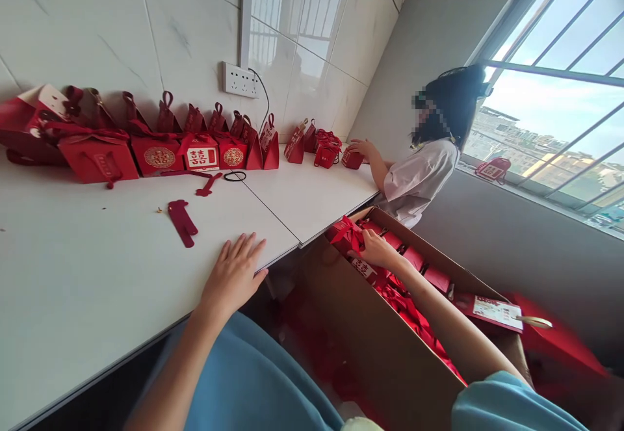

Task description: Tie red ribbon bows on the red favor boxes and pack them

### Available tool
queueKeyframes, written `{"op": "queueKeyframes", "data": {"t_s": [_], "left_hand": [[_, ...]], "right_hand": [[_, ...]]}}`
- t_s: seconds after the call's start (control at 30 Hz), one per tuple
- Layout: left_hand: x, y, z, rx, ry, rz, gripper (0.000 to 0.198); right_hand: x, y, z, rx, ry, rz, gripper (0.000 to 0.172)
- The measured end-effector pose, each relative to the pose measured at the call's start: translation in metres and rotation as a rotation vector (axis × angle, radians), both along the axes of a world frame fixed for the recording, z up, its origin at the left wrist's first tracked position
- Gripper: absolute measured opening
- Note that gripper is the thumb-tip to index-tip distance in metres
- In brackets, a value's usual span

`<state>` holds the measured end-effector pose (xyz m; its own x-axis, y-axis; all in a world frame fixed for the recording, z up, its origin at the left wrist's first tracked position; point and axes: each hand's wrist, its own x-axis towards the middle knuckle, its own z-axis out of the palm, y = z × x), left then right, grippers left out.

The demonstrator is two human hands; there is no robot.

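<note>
At the table end of the brown cardboard carton (pixel 370 333), your R hand's (pixel 377 249) fingers were narrowed, holding a red, ribbon-bowed gift box (pixel 346 236) beside packed red paper boxes (pixel 437 279). L hand (pixel 238 267) lay flat, fingers slightly spread, on the white tabletop (pixel 97 281). Judgement: gripping box sides, w/o squeezing ribbon, best protected bow.

I see one small red box (pixel 342 239), tied with a red ribbon bow (pixel 349 228); it is slightly right of the frame's centre.
</note>
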<state>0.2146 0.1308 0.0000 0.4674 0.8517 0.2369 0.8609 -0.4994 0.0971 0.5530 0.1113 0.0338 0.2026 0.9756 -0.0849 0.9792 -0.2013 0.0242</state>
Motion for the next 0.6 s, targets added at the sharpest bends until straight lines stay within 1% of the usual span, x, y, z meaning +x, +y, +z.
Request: {"op": "queueKeyframes", "data": {"t_s": [0.13,0.23,0.3,0.37,0.4,0.5,0.6], "left_hand": [[0.001,0.001,-0.001,-0.016,-0.04,-0.003,0.051],[0.001,0.001,-0.003,-0.021,-0.055,-0.004,0.05],[0.001,0.001,-0.003,-0.02,-0.049,0.003,0.05],[0.0,0.0,-0.003,-0.02,-0.037,0.005,0.05],[0.0,0.0,-0.003,-0.021,-0.031,0.004,0.05],[0.0,-0.001,-0.001,-0.019,-0.019,-0.002,0.05],[0.0,-0.001,0.0,-0.012,-0.019,-0.001,0.05]], "right_hand": [[0.01,-0.019,0.012,0.032,0.019,-0.022,0.089],[0.022,-0.041,0.021,0.052,0.072,-0.137,0.1],[0.026,-0.055,0.021,-0.014,0.119,-0.194,0.106],[0.025,-0.064,0.016,-0.076,0.128,-0.219,0.105],[0.024,-0.067,0.011,-0.076,0.117,-0.229,0.102],[0.018,-0.071,-0.006,0.031,0.076,-0.25,0.09],[0.02,-0.074,-0.019,0.168,0.123,-0.233,0.085]]}}
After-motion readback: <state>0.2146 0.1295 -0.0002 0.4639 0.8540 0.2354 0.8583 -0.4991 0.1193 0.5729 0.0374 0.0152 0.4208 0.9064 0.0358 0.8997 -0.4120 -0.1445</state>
